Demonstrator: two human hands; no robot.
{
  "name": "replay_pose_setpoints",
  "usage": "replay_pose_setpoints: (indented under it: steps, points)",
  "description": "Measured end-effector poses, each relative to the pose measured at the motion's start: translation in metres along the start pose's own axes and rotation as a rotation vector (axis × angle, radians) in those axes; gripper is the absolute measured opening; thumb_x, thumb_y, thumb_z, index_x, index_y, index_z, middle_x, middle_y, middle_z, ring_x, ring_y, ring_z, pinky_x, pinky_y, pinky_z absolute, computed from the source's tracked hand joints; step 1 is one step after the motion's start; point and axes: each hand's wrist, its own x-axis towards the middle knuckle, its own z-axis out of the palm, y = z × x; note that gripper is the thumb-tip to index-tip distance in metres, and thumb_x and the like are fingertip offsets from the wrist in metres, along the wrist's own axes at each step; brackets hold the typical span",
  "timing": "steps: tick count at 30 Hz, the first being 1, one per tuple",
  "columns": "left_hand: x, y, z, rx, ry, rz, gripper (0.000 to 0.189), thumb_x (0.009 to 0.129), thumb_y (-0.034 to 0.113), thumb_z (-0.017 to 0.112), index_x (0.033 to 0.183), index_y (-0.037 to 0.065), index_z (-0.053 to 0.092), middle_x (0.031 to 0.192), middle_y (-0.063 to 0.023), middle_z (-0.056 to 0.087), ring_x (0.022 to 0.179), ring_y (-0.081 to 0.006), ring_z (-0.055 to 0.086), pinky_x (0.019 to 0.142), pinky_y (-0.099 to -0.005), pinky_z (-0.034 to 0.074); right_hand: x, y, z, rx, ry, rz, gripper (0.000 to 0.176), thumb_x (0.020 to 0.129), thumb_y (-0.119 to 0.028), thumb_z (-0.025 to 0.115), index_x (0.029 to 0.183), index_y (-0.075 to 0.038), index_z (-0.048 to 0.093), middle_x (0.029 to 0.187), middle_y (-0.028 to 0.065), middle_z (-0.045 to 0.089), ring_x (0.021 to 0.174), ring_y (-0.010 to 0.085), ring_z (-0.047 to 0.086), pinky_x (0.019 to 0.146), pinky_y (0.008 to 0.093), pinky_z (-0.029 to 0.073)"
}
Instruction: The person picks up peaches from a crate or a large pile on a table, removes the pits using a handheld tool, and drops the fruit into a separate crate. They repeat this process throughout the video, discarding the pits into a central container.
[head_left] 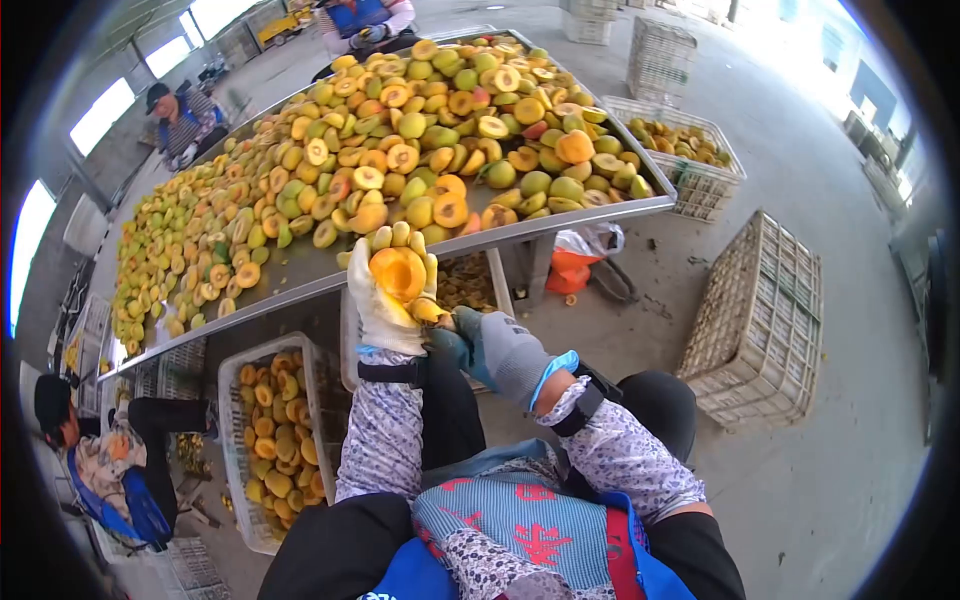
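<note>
My left hand (pixel 380 315), in a pale, yellow-stained glove, is palm up with its fingers curled behind a peach half (pixel 399 272). The orange hollow of the fruit faces me. A smaller yellow piece (pixel 428 311) shows by the left thumb, right at the fingertips of the other hand. My right hand (pixel 510 357), in a grey glove, is closed, and I cannot tell what its fingers grip. Both hands are in front of the near edge of a metal table (pixel 400 262) heaped with halved and whole peaches (pixel 420 125).
Below the table, a white crate (pixel 231 400) holds peach halves, and another crate (pixel 499 283) holds darker pieces. An empty-looking upturned crate (pixel 755 320) stands on the right. A filled crate (pixel 735 165) adjoins the table. Other people (pixel 185 125) sit around the left and far sides.
</note>
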Motion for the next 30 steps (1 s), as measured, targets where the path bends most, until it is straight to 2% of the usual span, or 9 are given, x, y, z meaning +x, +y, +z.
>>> replay_pose_setpoints:
  steps: [1, 4, 10, 12, 14, 16, 18, 22, 30]
  points:
    - [-0.002, 0.018, -0.004, 0.037, 0.005, 0.074, 0.038, 0.101, 0.045, 0.051, 0.109, 0.010, 0.063, 0.101, -0.0096, 0.070, 0.090, -0.0278, 0.067, 0.078, -0.0436, 0.057, 0.008, -0.002, 0.003, -0.126, -0.117, 0.090, 0.044, 0.099, -0.045, 0.058, 0.122, -0.009, 0.066, 0.095, 0.0237, 0.072, 0.090, 0.0389, 0.071, 0.076, 0.0492, 0.054]
    - [-0.026, 0.052, 0.018, 0.245, 0.170, 0.314, 0.040, 0.101, 0.045, 0.052, 0.112, 0.010, 0.065, 0.111, -0.0070, 0.071, 0.100, -0.0247, 0.068, 0.083, -0.0434, 0.055, 0.022, -0.009, 0.002, -0.299, -0.342, 0.428, 0.032, 0.097, -0.035, 0.062, 0.100, -0.004, 0.070, 0.092, 0.0223, 0.071, 0.087, 0.0408, 0.069, 0.077, 0.0500, 0.054]
    - [-0.052, 0.170, -0.087, 0.679, 0.535, 0.555, 0.042, 0.102, 0.045, 0.052, 0.110, 0.007, 0.068, 0.109, -0.0085, 0.072, 0.098, -0.0242, 0.069, 0.083, -0.0411, 0.055, 0.040, 0.040, 0.042, -0.292, -0.149, 0.212, 0.029, 0.094, -0.033, 0.067, 0.095, -0.004, 0.070, 0.083, 0.0233, 0.070, 0.078, 0.0427, 0.068, 0.067, 0.0503, 0.054]
    - [-0.055, 0.218, -0.154, 1.007, 0.692, 0.618, 0.043, 0.098, 0.041, 0.059, 0.114, 0.002, 0.068, 0.115, -0.0137, 0.070, 0.105, -0.0293, 0.067, 0.092, -0.0413, 0.053, 0.041, 0.038, 0.049, -0.225, -0.088, 0.180, 0.027, 0.093, -0.030, 0.068, 0.093, -0.004, 0.070, 0.081, 0.0223, 0.070, 0.077, 0.0423, 0.068, 0.066, 0.0498, 0.053]
    - [-0.073, 0.197, -0.128, 2.078, 1.177, 0.704, 0.048, 0.093, 0.035, 0.065, 0.121, -0.003, 0.064, 0.123, -0.0202, 0.065, 0.115, -0.0348, 0.061, 0.102, -0.0411, 0.047, 0.048, 0.038, 0.054, -0.170, -0.070, 0.178, 0.026, 0.093, -0.030, 0.069, 0.092, -0.004, 0.070, 0.080, 0.0218, 0.070, 0.076, 0.0417, 0.068, 0.065, 0.0494, 0.053]
    - [-0.060, 0.174, -0.096, 2.082, 0.980, 1.114, 0.052, 0.089, 0.033, 0.070, 0.124, -0.004, 0.062, 0.124, -0.0213, 0.064, 0.117, -0.0359, 0.059, 0.104, -0.0423, 0.045, 0.050, 0.033, 0.058, -0.152, -0.036, 0.112, 0.027, 0.093, -0.031, 0.069, 0.092, -0.004, 0.070, 0.080, 0.0225, 0.069, 0.076, 0.0414, 0.068, 0.065, 0.0495, 0.053]
    - [-0.025, 0.145, -0.058, 1.654, 0.500, 0.991, 0.049, 0.088, 0.031, 0.070, 0.124, -0.002, 0.063, 0.117, -0.0184, 0.067, 0.112, -0.0350, 0.062, 0.102, -0.0423, 0.047, 0.058, 0.019, 0.050, -0.128, -0.192, 0.215, 0.029, 0.095, -0.034, 0.064, 0.100, -0.006, 0.071, 0.090, 0.0242, 0.069, 0.087, 0.0441, 0.066, 0.075, 0.0521, 0.052]
    - [0.059, 0.092, 0.000, 2.038, 0.147, 0.862, 0.048, 0.086, 0.033, 0.071, 0.125, 0.006, 0.064, 0.116, -0.0181, 0.068, 0.111, -0.0321, 0.064, 0.096, -0.0427, 0.050, 0.057, 0.023, 0.049, 0.013, -0.217, 0.225, 0.034, 0.096, -0.035, 0.064, 0.106, -0.003, 0.070, 0.095, 0.0237, 0.071, 0.090, 0.0433, 0.067, 0.078, 0.0507, 0.053]
    - [0.152, 0.054, -0.005, 2.533, 0.152, 0.496, 0.041, 0.083, 0.036, 0.069, 0.109, 0.005, 0.064, 0.114, -0.0223, 0.065, 0.108, -0.0385, 0.063, 0.092, -0.0479, 0.050, 0.054, 0.016, 0.027, -0.020, -0.178, 0.254, 0.037, 0.095, -0.036, 0.067, 0.105, -0.001, 0.067, 0.092, 0.0250, 0.070, 0.089, 0.0419, 0.069, 0.073, 0.0457, 0.053]
